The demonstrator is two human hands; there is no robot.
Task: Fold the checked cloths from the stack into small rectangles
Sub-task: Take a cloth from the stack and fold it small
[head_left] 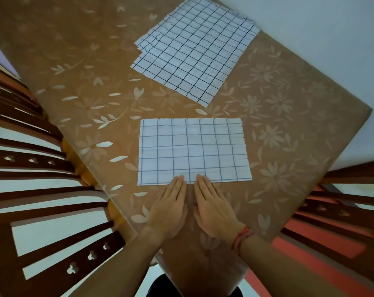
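Left hand (168, 207) and right hand (214, 211) flat, straight-fingered, tips resting on near edge of folded checked cloth (192, 151), stack (194, 54) well beyond.

Flat folded checked cloth (193, 151), fanned checked stack (194, 52) beyond

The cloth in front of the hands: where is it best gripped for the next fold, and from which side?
Probably take the cloth by its right short edge, pinching both corners, coming from the right: it lies flat, wider than deep, so halving its length gives a smaller rectangle.
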